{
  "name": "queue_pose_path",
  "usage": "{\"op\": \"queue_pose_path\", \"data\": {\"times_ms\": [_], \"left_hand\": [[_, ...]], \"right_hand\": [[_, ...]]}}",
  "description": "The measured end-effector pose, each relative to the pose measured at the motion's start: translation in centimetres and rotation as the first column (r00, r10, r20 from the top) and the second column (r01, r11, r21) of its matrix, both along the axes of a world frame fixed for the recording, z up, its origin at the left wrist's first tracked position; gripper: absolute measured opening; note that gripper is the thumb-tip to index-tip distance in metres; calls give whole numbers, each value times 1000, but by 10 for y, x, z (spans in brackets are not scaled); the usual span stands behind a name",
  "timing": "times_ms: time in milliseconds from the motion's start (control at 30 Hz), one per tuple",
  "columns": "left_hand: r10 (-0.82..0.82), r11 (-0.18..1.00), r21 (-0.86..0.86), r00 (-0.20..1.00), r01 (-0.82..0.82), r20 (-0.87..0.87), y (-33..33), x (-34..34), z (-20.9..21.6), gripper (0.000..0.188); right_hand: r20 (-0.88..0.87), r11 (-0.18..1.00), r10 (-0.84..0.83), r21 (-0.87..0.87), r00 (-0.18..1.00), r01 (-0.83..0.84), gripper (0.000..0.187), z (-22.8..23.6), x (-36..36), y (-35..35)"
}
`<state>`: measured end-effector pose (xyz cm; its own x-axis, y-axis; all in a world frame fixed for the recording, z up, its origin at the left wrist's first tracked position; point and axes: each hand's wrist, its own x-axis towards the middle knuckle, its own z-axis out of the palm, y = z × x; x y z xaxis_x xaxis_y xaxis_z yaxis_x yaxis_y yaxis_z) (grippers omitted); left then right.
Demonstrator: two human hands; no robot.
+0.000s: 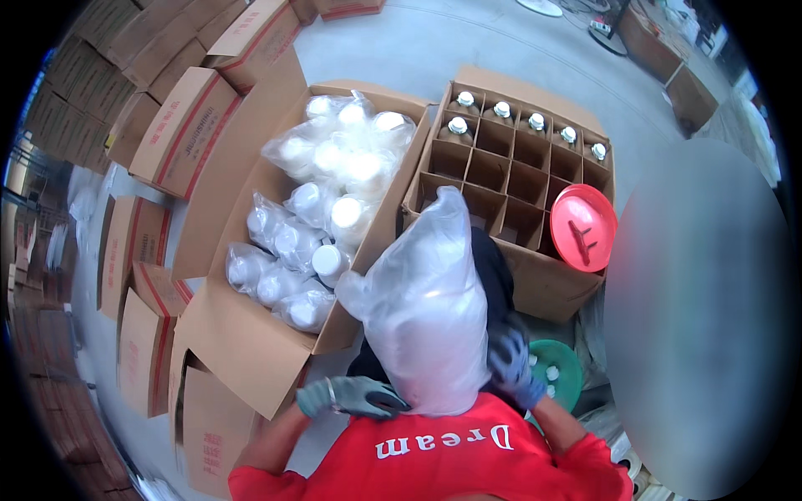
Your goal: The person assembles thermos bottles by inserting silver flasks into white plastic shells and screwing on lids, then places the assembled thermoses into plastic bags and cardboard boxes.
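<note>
A puffed clear plastic bag (430,309) stands upright across my lap; its contents are hazy through the film. My left hand (355,397), in a grey-green glove with dark fingertips, is closed at the bag's lower left edge. On the bag's other side, my right hand (512,363) wears a blue glove and is smeared by motion, so its fingers are unclear. It is beside a green basin (566,359) with several small white caps in it.
An open carton (330,334) at left holds several white-capped bottles (330,263) in clear bags. A divided carton (547,288) ahead has capped bottles (457,127) in its far cells. A red plate-like lid (597,213) rests on its right corner. Cartons (185,129) line the left.
</note>
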<state>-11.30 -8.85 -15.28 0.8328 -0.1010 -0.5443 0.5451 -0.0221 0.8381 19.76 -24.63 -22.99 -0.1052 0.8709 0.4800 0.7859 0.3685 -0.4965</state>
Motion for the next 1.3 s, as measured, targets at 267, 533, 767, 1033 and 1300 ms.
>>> {"op": "queue_pose_path", "data": {"times_ms": [267, 533, 767, 1033, 1300], "left_hand": [[376, 651, 624, 898, -431, 228, 62, 41, 42, 37], [939, 110, -343, 211, -933, -272, 37, -89, -36, 34], [764, -495, -609, -644, -619, 33, 165, -70, -52, 10], [690, -640, 93, -517, -762, 507, 342, -119, -226, 38], [665, -446, 642, 248, -624, 704, 325, -62, -175, 41]], "right_hand": [[-46, 935, 257, -242, 965, -260, 34, 19, -10, -53], [-692, 908, -70, -342, 718, -242, 34, 75, -50, 62], [-175, 925, 354, -81, 919, -372, 26, 82, -91, 314], [299, 913, 401, -206, 866, -352, 35, 53, -90, 282], [186, 954, 297, -96, 936, -284, 28, 38, -91, 286]]}}
